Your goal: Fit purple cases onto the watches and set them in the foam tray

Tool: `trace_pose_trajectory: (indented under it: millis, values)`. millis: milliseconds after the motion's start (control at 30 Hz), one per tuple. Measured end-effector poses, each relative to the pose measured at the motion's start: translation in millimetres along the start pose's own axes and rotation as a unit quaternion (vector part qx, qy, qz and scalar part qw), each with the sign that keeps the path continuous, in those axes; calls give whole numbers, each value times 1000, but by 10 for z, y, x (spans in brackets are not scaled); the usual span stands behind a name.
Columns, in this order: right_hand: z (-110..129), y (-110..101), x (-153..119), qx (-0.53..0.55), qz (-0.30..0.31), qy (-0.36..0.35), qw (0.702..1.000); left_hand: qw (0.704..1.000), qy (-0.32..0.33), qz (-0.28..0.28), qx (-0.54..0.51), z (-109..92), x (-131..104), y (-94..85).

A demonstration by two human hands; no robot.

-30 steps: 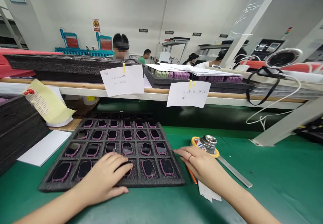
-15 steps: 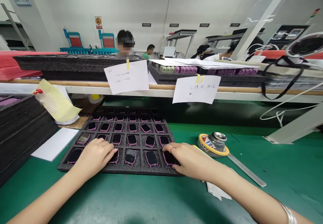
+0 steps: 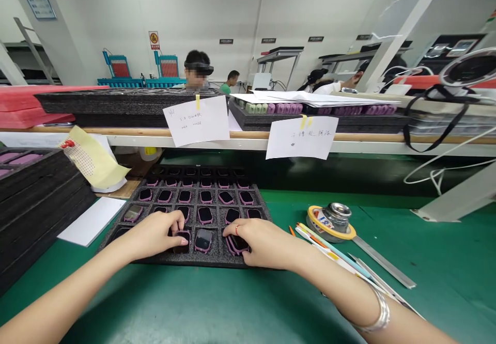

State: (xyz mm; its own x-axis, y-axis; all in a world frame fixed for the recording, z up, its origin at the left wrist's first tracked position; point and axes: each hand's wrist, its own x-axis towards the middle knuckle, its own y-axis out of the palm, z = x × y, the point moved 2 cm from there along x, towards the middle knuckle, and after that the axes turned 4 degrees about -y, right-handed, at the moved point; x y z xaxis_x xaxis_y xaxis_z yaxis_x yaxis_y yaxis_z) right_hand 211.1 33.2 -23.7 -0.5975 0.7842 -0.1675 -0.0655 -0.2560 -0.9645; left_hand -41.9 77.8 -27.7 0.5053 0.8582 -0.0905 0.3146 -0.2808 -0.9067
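A black foam tray (image 3: pixel 155 257) lies on the bench, its compartments holding several purple-framed smartwatch bodies with dark glass. At the front row, my right hand (image 3: pixel 263 240) grips a smartwatch body (image 3: pixel 237 243) by its edges; a second purple rim shows just beneath it. My left hand (image 3: pixel 155 234) is closed around another smartwatch body (image 3: pixel 182 241), thumb on its lower face and fingers bent at its top edge. Between the two hands sits a smartwatch body with greyer glass (image 3: pixel 203 240). My left hand and forearm hide the tray's front left corner.
To the right are a yellow tape roll (image 3: pixel 315 222) with a metal-topped jar, several thin sticks (image 3: pixel 333 251) and a steel ruler (image 3: pixel 383 261). Stacked foam trays (image 3: pixel 39 215) stand at left beside white paper (image 3: pixel 91 221). A shelf (image 3: pixel 248 141) crosses behind; people sit beyond.
My right hand has moved left from the front right corner compartment to the neighbouring one, with a smartwatch body in its fingers. My left hand has shifted right and curled around a smartwatch body.
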Motion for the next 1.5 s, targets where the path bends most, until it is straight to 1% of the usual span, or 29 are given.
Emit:
trace_pose_trajectory:
  millis: [67,133,200,300,367,433,500,567,733,800,933,1033,1100,1200,1267,1367,1433,1500]
  values:
    - [14,-4,44,-12,9,9,1000,1000,-6,2,-7,-83,28,-82]
    - [64,-32,81,-31,22,26,999,1000,-5,-3,-10,-185,56,-99]
    - [149,-65,122,-52,40,48,997,1000,8,3,-4,-298,87,-42]
    - [299,-95,191,-76,66,78,992,999,25,16,30,-446,131,104]
    - [375,-96,226,-86,73,90,990,998,26,20,54,-517,153,179]
    - [415,-88,241,-92,76,94,988,997,24,24,68,-557,169,218]
    - [422,-79,234,-96,78,96,988,997,23,31,67,-558,185,226]
    - [414,-71,216,-98,81,94,987,997,27,44,50,-518,199,215]
    - [412,-42,210,-101,85,91,987,996,31,77,-30,-348,212,156]
    - [416,-27,230,-102,79,93,987,993,28,95,-67,-312,218,138]
    - [403,-13,250,-88,68,83,990,979,31,134,-150,-328,238,142]
    - [354,-26,219,-69,58,64,994,965,18,120,-231,-383,247,160]
    - [299,-44,184,-59,45,50,996,947,-9,107,-304,-425,245,175]
    - [197,-87,128,-44,21,32,998,904,-64,83,-415,-467,242,185]
    - [146,-134,87,-35,4,24,999,869,-95,56,-483,-473,244,184]
    - [143,-226,15,-25,-33,26,999,805,-122,22,-580,-476,247,207]
    - [192,-286,-33,-9,-99,18,995,762,-135,15,-633,-502,238,248]
    - [259,-319,-70,25,-195,-13,980,729,-146,19,-669,-554,216,297]
